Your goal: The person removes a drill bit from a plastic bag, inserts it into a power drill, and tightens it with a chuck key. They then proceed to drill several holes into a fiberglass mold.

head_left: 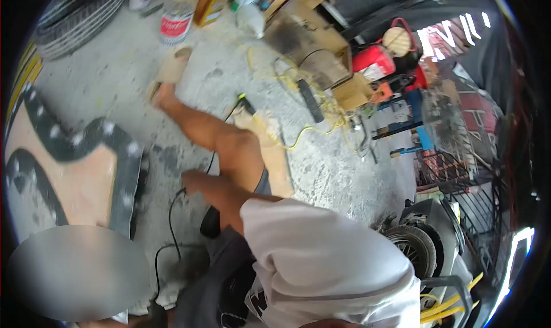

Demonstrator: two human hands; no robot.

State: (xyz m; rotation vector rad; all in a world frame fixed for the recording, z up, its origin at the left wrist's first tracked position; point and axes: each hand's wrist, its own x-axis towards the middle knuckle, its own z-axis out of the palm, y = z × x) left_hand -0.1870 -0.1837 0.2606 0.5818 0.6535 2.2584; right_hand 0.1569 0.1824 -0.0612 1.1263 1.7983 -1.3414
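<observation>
My right hand (197, 182), blurred, reaches across beside my bent knee with its fingers curled. A black cord (171, 222) runs from the fingers down the floor, and its other stretch passes behind the hand towards the knee. My left hand is out of view. Left of the right hand lies a large curved panel (80, 173), pale beige with a dark green border and whitish patches. My bare leg (206, 127) stretches out to a sandaled foot (174, 69).
A tire (80, 18) and a labelled clear jug (175, 23) stand at the upper left. Cardboard boxes (307, 38), a yellow cord (301, 134) and a red container (373, 61) lie farther right. A car wheel (410, 247) is behind my shoulder. A blurred oval covers the lower left.
</observation>
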